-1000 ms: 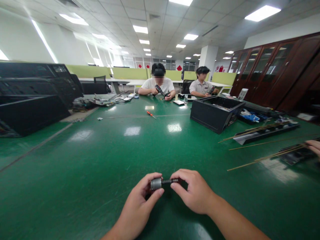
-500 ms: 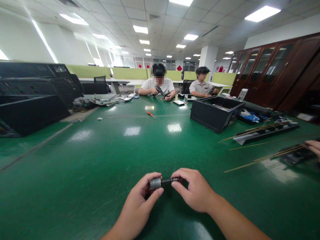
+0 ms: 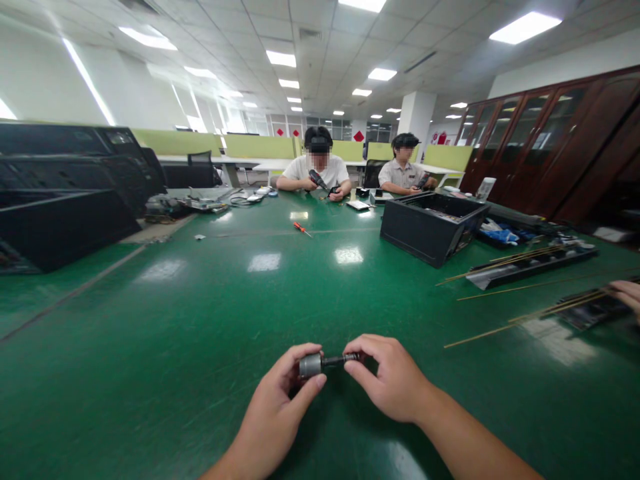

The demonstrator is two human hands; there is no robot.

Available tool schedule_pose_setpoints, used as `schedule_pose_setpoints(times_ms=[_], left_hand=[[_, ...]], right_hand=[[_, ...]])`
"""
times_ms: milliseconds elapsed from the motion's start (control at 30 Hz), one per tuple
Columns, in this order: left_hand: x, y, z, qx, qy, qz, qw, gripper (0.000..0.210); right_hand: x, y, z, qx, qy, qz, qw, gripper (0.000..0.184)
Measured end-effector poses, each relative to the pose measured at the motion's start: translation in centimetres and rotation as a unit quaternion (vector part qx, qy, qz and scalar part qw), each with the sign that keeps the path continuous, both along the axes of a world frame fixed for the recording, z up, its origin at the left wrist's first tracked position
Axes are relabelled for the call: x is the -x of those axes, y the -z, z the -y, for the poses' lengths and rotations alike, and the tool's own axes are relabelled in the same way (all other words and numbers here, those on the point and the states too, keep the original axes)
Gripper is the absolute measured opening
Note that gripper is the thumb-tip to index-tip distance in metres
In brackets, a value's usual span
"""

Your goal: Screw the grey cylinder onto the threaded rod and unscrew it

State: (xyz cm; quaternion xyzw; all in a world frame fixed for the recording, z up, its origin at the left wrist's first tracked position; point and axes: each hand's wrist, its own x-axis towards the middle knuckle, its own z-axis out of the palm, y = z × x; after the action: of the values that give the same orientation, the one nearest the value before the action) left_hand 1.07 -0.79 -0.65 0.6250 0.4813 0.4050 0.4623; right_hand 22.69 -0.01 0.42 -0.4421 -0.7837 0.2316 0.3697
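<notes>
The left hand [image 3: 280, 403] grasps a grey metal cylinder [image 3: 311, 365], its thumb along the near side and its fingers curled around the far side, leaving only a gap as wide as the cylinder. A thin dark shaft [image 3: 333, 362] sticks out of the cylinder toward the right hand [image 3: 393, 383], whose thumb and index finger pinch the shaft's ridged far end almost closed. Cylinder and shaft lie nearly level between the two hands, over the near part of the green tabletop [image 3: 225, 313]; whether they touch it I cannot tell.
</notes>
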Motion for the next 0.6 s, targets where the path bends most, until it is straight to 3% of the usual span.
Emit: schedule_pose_setpoints(times_ms=[600], left_hand=[[-0.03, -0.21, -0.01, -0.007, -0.004, -0.002, 1.000, 0.032]], right_hand=[[-0.40, -0.08, -0.11, 0.003, -0.003, -0.008, 1.000, 0.008]])
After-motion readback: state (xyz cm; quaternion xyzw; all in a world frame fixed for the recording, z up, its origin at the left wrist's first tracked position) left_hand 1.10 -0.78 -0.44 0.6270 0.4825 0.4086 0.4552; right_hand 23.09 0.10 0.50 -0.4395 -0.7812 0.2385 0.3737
